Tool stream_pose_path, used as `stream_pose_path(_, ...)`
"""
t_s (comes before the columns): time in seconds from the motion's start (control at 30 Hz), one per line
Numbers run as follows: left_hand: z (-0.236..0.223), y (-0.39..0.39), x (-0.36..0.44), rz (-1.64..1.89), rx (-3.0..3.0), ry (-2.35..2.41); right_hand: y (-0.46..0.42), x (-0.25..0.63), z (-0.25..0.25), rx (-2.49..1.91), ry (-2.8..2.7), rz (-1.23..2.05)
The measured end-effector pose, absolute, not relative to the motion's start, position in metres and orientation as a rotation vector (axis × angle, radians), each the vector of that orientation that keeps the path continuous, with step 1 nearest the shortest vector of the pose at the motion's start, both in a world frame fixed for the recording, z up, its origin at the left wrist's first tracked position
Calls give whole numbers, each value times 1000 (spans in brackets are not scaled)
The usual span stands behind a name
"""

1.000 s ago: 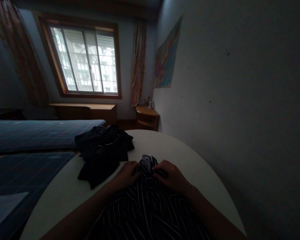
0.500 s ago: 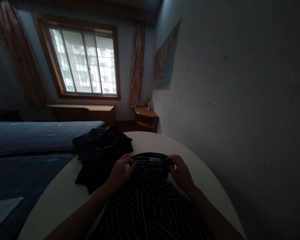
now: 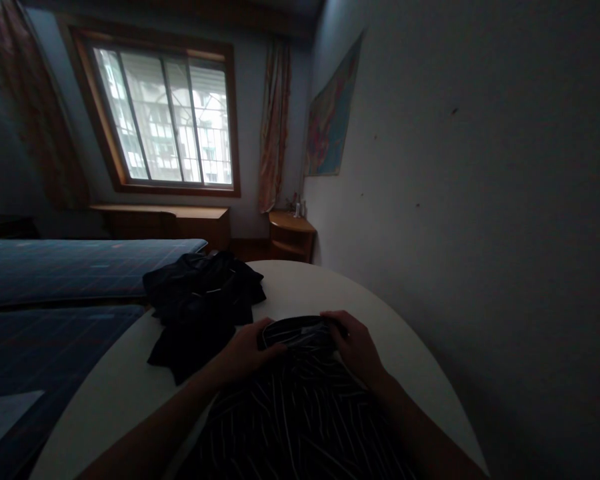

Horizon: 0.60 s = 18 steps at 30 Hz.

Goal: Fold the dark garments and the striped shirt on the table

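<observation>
Nearest you, the dark striped garment (image 3: 290,427) spreads over the near part of the round, pale counter (image 3: 305,283), its thin light stripes running in several directions and its cloth loosely creased. At its far end the band (image 3: 293,323) curves in a shallow arc, a small pale label (image 3: 307,330) showing dimly inside it. Your left hand (image 3: 250,350) has its fingers clamped on the band's left end, the thumb lying on the near side of the cloth. Your right hand (image 3: 355,340) has its fingers pinched on the right end, so the band lies between your two hands.

Beyond your left hand, a rumpled heap of dark clothing (image 3: 205,287) lies on the counter's left side. Further left are mattresses (image 3: 80,270) in blue plaid, a pale sheet (image 3: 10,413) lying on the nearer one.

Past the counter, a wooden corner stand (image 3: 293,223) carries some small items. A wooden desk (image 3: 200,213) stands below the barred window (image 3: 165,120), curtains (image 3: 275,127) hang at its sides, and a colourful map (image 3: 333,113) is on the right-hand wall (image 3: 430,153).
</observation>
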<state>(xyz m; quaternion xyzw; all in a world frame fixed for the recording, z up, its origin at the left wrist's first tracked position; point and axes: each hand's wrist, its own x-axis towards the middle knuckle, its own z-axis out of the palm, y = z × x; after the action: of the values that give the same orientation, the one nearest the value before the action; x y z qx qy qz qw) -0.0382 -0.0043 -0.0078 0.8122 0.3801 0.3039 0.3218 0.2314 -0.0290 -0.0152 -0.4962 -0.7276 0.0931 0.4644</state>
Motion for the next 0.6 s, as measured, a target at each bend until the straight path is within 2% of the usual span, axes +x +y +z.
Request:
stream_pose_path(0.23, -5, -3, -36, 1315, 2129, 1151, -32, 238, -14, -1195, -1837, 280)
stream_pose_path(0.37, -9, 7, -39, 1264, 1859, 1178, -33, 244, -23, -1133, -2058, 396)
stream_pose_path(0.6, -18, 16, -43, 1242, 1712, 1105, -27, 250, -24, -1138, -2043, 512)
